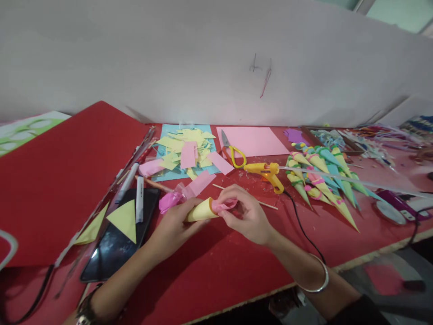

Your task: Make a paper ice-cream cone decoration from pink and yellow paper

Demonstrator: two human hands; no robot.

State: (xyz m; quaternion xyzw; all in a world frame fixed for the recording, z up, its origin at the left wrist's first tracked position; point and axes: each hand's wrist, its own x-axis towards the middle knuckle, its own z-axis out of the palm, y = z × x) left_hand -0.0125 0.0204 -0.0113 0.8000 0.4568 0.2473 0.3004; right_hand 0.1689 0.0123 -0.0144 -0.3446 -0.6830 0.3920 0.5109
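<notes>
Low over the red table, my left hand [174,228] is wrapped round a yellow paper cone [202,211], its wide mouth facing right. Pink tissue paper [223,205] sticks out of that mouth. My right hand [248,214] pinches the tissue between thumb and fingers. The cone's narrow end is hidden by my left hand. Just beyond that hand lies a bright pink crumpled bundle [169,201] in clear plastic. A thin wooden stick [269,206] lies behind my right hand.
A yellow glue gun [265,171] with a cord lies behind my right hand, near yellow-handled scissors [238,158]. Finished-looking paper cones [321,167] are piled at the right. Paper scraps [187,140] cover a blue sheet. A black tablet [111,253] and markers [139,198] lie left.
</notes>
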